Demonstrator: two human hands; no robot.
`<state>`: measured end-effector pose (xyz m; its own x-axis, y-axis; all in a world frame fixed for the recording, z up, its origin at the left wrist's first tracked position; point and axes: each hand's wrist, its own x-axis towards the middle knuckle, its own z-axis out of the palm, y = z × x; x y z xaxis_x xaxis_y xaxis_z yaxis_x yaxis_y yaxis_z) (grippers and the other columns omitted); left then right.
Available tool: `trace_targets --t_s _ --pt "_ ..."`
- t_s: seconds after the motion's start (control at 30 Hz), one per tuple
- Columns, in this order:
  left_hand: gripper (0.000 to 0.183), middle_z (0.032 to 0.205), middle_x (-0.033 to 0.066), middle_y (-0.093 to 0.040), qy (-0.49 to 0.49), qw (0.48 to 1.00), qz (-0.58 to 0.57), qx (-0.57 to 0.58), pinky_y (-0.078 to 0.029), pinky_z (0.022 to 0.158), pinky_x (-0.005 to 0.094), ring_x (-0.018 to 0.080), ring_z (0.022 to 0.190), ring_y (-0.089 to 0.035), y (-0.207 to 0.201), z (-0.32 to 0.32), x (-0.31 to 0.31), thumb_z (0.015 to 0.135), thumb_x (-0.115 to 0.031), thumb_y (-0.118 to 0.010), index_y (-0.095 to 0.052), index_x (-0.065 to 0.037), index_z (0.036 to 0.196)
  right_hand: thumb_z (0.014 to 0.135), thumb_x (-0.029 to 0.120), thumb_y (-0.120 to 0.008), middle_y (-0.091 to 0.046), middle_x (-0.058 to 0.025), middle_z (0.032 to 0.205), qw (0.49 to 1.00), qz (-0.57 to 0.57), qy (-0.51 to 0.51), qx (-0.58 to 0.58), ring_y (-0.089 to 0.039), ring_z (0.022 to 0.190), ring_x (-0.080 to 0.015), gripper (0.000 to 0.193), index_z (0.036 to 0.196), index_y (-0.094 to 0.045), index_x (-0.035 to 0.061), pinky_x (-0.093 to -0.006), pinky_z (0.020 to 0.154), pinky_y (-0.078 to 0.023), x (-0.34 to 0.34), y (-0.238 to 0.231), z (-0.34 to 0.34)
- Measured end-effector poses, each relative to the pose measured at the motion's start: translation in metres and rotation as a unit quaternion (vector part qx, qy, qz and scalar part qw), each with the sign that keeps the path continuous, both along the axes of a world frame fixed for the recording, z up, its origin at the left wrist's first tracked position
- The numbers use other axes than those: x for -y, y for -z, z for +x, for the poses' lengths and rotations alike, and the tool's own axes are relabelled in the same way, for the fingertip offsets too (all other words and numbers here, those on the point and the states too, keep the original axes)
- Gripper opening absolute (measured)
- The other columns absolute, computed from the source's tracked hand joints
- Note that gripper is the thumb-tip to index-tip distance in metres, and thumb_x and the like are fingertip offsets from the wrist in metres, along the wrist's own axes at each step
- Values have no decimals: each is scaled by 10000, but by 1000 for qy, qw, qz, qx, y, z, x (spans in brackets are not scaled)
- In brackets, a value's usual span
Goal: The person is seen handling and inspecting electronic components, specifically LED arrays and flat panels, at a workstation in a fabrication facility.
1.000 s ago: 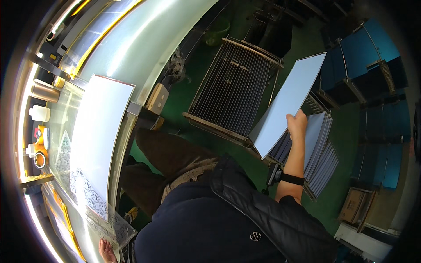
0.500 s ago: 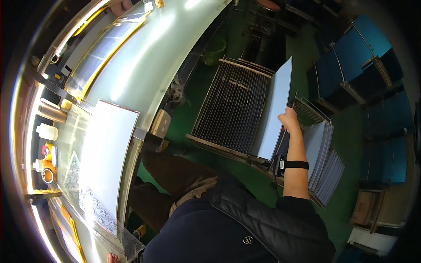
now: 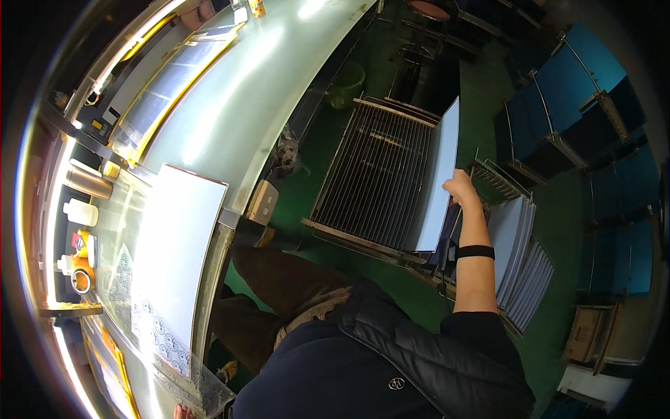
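Note:
A thin light blue panel (image 3: 437, 185) stands on edge over the right part of a wire rack (image 3: 370, 167), leaning a little to the right. My right hand (image 3: 458, 187) grips its right edge, fingers closed round it. The panel's lower edge is hidden, so I cannot tell if it sits between the rack's wires. Only the fingertips of my left hand (image 3: 183, 412) show at the bottom of the view, stretched out by the corner of the lit glass table (image 3: 230, 133). Near that hand lies another pale panel (image 3: 185, 244) on the table, its lower part over a patterned sheet.
Several similar panels (image 3: 513, 230) stand in a second rack to the right of my forearm. Bottles (image 3: 80, 211) and a roll of tape (image 3: 81, 281) line the table's left side. A yellow-edged film frame (image 3: 181, 87) lies farther back. Blue-covered racks (image 3: 579, 77) stand at the far right.
My right hand has brought the panel slightly left and lower against the wire rack. The wrist has turned, and the dark device on its strap no longer shows. The whole view has shifted slightly.

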<state>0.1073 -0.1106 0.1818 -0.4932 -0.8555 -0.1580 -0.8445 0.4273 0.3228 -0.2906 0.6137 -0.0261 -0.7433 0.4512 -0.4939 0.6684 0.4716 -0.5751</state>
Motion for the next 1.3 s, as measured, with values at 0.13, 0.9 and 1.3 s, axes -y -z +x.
trace_targets --t_s 0.13,0.9,1.3 --pt "423 1241 259 -428 6 999 -27 21 -372 938 429 359 1152 -415 -11 -16 -7 825 -79 -513 -440 33 1227 732 431 -664 -307 -315 1304 996 30 -62 49 -533 1035 -310 1034 1382 36 33 -390 723 -506 1 -1 -9" --pt "165 961 147 -615 348 882 -273 -162 -509 772 371 298 877 -614 114 8 -142 719 22 -563 -610 1 875 861 564 -339 -402 -299 1236 612 -678 -356 198 -489 1084 -391 773 1330 -207 -36 -492 861 -446 346 -89 0" --pt "256 679 36 -535 -318 832 181 -417 -420 532 220 95 590 -523 175 85 -126 882 -239 -527 -507 -56 704 849 232 -579 -631 -132 877 815 -366 -439 93 -633 739 -182 269 950 -580 -17 -261 606 -538 375 -98 -19"
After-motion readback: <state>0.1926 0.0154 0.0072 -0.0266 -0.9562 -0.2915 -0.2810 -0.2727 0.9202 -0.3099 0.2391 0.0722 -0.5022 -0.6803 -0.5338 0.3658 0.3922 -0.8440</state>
